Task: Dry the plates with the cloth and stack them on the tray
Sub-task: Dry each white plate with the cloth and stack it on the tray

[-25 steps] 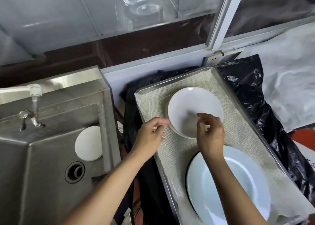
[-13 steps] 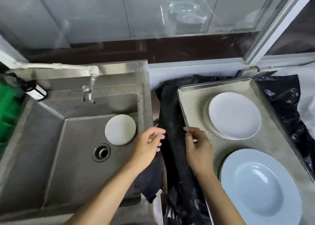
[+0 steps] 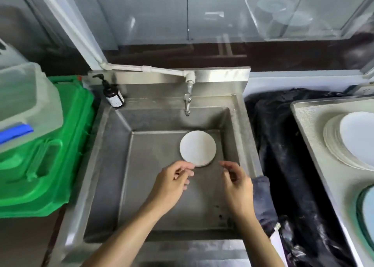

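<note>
Daylight is reflecting off glass panes (image 3: 151,13) behind a steel sink (image 3: 129,165), a green crate (image 3: 60,145) sitting left.

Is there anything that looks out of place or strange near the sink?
Only the dark cloth: it hangs bunched over the sink right rim, beside the right hand, and neither hand holds it. Nothing looks spilled or broken.

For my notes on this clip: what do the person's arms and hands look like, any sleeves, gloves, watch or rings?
Both forearms are bare up to the frame's bottom edge; no sleeves show. The left hand and right hand wear no gloves. No watch, bracelet or band shows on either wrist, and no rings show on the visible fingers. The picture is slightly blurred, so very fine jewellery cannot be ruled out.
</note>
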`<state>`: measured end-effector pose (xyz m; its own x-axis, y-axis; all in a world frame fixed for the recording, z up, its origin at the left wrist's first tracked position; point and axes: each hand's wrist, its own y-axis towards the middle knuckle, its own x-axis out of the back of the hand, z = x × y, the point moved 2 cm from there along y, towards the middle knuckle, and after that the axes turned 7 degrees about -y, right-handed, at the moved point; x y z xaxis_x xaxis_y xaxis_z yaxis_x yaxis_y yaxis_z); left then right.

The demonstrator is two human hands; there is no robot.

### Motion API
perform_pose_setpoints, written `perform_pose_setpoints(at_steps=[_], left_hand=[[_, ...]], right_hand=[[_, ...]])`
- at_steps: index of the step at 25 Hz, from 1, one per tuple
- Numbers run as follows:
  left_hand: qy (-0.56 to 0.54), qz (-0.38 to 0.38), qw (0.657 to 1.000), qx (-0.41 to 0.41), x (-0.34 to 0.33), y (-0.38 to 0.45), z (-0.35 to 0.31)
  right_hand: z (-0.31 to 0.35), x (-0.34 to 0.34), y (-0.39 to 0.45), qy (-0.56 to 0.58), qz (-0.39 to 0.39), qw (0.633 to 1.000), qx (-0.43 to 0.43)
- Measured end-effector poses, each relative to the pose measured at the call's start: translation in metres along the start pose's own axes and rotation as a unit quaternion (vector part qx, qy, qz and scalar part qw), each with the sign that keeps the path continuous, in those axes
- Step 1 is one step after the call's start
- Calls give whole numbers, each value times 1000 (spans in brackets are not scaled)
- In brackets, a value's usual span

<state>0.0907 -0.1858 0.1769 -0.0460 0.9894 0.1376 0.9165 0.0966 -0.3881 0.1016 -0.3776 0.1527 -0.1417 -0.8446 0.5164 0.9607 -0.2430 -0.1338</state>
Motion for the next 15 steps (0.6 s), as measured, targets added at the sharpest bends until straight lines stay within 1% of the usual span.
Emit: perform_pose_setpoints(at_steps=[3, 6, 11, 15], left_hand=[[-1, -9, 1000, 25, 39, 2, 29], [-10, -15, 999, 42, 57, 10, 58], [-11, -23, 997, 68, 58, 40, 109], [3, -27, 997, 75, 44, 95, 160]], right_hand=[[-2, -39, -18, -13, 2, 1000, -12], [-17, -64, -23, -40, 14, 999, -27], [-64, -87, -3, -71, 38, 992, -95], [-114, -117, 41, -94, 56, 988, -105]])
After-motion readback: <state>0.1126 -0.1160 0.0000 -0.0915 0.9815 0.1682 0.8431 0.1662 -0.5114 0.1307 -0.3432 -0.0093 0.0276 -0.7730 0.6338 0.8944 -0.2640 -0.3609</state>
